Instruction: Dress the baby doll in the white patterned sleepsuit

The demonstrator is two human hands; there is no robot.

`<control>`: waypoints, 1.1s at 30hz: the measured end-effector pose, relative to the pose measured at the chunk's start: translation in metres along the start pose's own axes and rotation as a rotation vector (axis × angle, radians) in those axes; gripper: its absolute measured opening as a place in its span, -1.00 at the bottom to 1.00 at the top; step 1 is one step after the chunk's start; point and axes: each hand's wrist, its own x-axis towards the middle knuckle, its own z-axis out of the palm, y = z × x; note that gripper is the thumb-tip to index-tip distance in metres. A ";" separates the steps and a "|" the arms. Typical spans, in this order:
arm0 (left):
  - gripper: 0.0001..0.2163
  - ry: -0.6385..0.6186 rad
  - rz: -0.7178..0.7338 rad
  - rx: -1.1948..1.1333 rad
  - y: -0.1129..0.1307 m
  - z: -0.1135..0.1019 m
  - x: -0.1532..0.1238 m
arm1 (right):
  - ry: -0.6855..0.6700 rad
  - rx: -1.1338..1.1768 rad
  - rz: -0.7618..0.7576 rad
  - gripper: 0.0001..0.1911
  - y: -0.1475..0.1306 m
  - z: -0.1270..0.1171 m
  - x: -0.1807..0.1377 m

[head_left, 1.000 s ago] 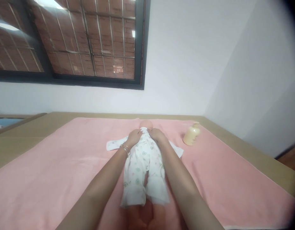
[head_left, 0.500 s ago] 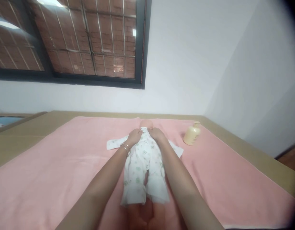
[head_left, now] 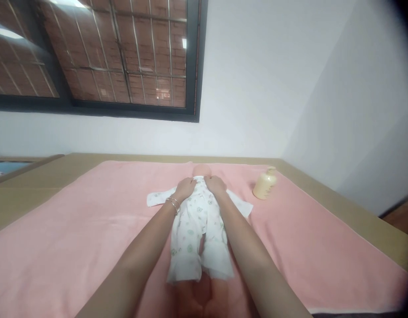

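Doll [head_left: 199, 221] lying lengthwise mid-towel [head_left: 74, 238], head at the far end, feet near. Left hand [head_left: 185, 187] and right hand [head_left: 215, 184] on its shoulders — side by side. Bottle [head_left: 265, 184] on the towel, right of the doll — well apart. Towel spread over the bench [head_left: 35, 183]; window [head_left: 98, 57] beyond, far left.

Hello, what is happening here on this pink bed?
A person has both hands at the collar of a white printed baby suit worn by a baby doll that lies on a pink towel. The left hand and right hand rest near the doll's neck. A cream pump bottle stands to the right.
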 end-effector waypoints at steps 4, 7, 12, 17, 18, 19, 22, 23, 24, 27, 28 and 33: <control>-0.58 0.007 -0.008 -0.006 0.000 0.000 -0.001 | -0.004 0.001 -0.002 -0.42 0.001 0.000 0.000; -0.58 -0.001 -0.011 -0.026 0.000 -0.001 -0.003 | -0.009 -0.013 -0.003 -0.41 0.000 0.000 -0.001; -0.57 0.012 -0.022 -0.006 0.001 -0.001 -0.003 | -0.008 -0.015 -0.001 -0.41 -0.001 -0.001 -0.002; -0.56 0.005 -0.003 -0.011 0.000 -0.001 -0.003 | 0.008 0.012 -0.002 -0.44 0.000 -0.001 -0.001; -0.56 0.008 -0.001 -0.012 0.000 -0.001 -0.003 | 0.012 0.020 -0.001 -0.44 0.000 -0.001 -0.001; -0.56 0.011 0.003 -0.014 0.001 -0.001 -0.003 | 0.014 0.025 0.000 -0.45 0.000 -0.001 -0.001; -0.55 0.012 0.007 -0.019 0.001 -0.002 -0.004 | 0.012 0.023 -0.001 -0.45 0.000 0.000 0.000; -0.55 0.012 0.005 -0.019 0.001 -0.002 -0.004 | 0.012 0.022 -0.001 -0.45 0.000 0.000 -0.001; -0.56 0.009 0.004 -0.022 0.001 -0.002 -0.004 | 0.010 0.022 0.001 -0.45 0.000 0.000 -0.001; -0.56 0.005 0.007 -0.033 0.002 -0.002 -0.005 | 0.010 0.033 0.003 -0.45 0.000 0.000 -0.001; -0.57 0.005 0.008 -0.035 0.002 -0.002 -0.005 | 0.010 0.036 0.004 -0.45 0.000 0.000 -0.001; -0.57 0.007 0.020 -0.024 0.002 -0.003 -0.005 | 0.005 0.037 0.004 -0.44 0.001 0.000 0.001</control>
